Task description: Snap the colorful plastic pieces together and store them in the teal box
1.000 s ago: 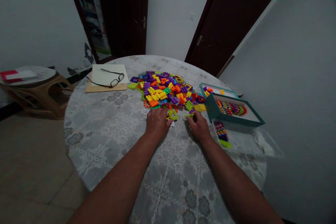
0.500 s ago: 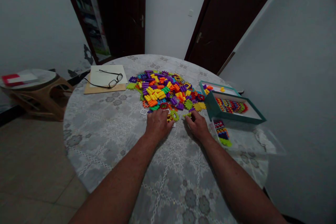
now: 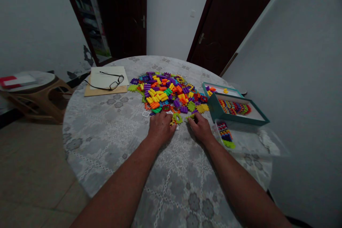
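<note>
At the near edge of a heap of plastic building pieces (image 3: 167,94), my left hand (image 3: 160,124) is closed, its thumb and forefinger beside a yellow-green gear piece (image 3: 177,118) that they appear to grip. White lattice pieces (image 3: 146,114) lie around those fingers. My right hand (image 3: 200,127) pinches a thin yellow-green piece (image 3: 190,117) between thumb and forefinger. A purple piece (image 3: 195,112) shows just behind its knuckles. The undersides of both hands are hidden.
A green-edged box (image 3: 239,117) with rows of coloured pieces stands at right, its lid (image 3: 235,92) behind it. A clear plastic tray (image 3: 248,144) sits nearer me. Glasses (image 3: 113,85) lie on paper and a board (image 3: 105,92) at left. The round table (image 3: 107,142) has a patterned cloth.
The view has shifted very slightly. Both hands stay almost where they were, with the same pieces at their fingertips.
</note>
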Tool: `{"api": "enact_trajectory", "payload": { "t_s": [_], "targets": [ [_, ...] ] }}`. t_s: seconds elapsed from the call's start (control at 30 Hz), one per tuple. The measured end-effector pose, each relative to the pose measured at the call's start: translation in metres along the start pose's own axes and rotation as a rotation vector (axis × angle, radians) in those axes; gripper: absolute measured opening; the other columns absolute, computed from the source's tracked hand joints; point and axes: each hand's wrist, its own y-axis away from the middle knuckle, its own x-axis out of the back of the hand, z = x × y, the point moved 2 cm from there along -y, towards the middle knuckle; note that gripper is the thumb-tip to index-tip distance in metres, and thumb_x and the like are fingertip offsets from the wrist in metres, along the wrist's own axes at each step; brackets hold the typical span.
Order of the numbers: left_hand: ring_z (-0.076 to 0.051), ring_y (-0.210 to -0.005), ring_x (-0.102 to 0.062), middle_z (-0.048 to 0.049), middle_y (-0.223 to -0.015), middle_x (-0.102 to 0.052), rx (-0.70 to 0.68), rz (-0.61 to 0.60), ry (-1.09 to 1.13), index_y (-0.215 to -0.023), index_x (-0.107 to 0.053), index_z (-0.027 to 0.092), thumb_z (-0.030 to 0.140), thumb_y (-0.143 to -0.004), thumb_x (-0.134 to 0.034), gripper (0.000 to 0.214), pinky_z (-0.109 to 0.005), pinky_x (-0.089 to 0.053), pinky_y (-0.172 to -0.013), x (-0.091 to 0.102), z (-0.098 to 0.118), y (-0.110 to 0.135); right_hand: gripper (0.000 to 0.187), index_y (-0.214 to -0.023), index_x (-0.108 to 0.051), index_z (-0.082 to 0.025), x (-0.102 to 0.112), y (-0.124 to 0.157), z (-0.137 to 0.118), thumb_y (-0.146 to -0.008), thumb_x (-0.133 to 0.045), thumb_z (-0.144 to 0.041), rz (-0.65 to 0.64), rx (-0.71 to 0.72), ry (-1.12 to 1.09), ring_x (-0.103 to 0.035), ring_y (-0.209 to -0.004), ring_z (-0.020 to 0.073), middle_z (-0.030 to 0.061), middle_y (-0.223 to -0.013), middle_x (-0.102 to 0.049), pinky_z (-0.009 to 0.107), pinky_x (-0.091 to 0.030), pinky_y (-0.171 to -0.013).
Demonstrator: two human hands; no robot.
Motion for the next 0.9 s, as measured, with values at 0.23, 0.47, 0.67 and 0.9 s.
{"api": "enact_trajectory", "payload": {
  "t_s": [0.23, 0.47, 0.67, 0.9],
  "targets": [
    [-0.035, -0.123, -0.067, -0.0143, -0.126, -0.075, -0.002, 0.000, 0.001, -0.127, -0.078, 0.021, 0.043, -0.102, -0.073, 0.034, -0.047, -0.048, -0.099, -0.0013, -0.0006, -0.0001, 0.030, -0.083, -0.052, -0.027, -0.0016, -0.0013, 0.0002, -0.095, -0.059, -0.053, 0.003, 0.004, -0.025, -0.054, -0.070, 0.0197, -0.0024, -0.072, -0.056, 0.031, -0.036, -0.069],
    [-0.036, -0.122, -0.066, -0.0152, -0.124, -0.075, 0.008, -0.024, -0.011, -0.124, -0.078, 0.020, 0.041, -0.104, -0.070, 0.030, -0.046, -0.046, -0.099, -0.0007, 0.0013, -0.0024, 0.027, -0.084, -0.055, -0.026, -0.0011, -0.0016, -0.0008, -0.096, -0.060, -0.050, 0.033, 0.030, -0.067, -0.055, -0.070, 0.0190, -0.0020, -0.073, -0.058, 0.030, -0.036, -0.068],
    [-0.037, -0.121, -0.066, -0.0156, -0.125, -0.074, 0.008, -0.025, -0.010, -0.131, -0.078, 0.023, 0.040, -0.104, -0.068, 0.034, -0.046, -0.045, -0.097, -0.0005, 0.0026, -0.0027, 0.025, -0.090, -0.062, -0.024, -0.0026, -0.0024, 0.0000, -0.097, -0.059, -0.048, 0.020, 0.043, -0.091, -0.058, -0.072, 0.0196, -0.0011, -0.075, -0.061, 0.030, -0.039, -0.070],
    [-0.037, -0.117, -0.066, -0.0146, -0.123, -0.074, -0.018, -0.014, 0.015, -0.137, -0.079, 0.027, 0.038, -0.105, -0.066, 0.036, -0.048, -0.047, -0.097, -0.0026, -0.0005, -0.0016, 0.040, -0.128, -0.073, -0.021, -0.0026, -0.0022, 0.0061, -0.097, -0.063, -0.043, 0.045, 0.011, -0.144, -0.062, -0.074, 0.0211, -0.0005, -0.081, -0.067, 0.031, -0.046, -0.073]
  ]
}}
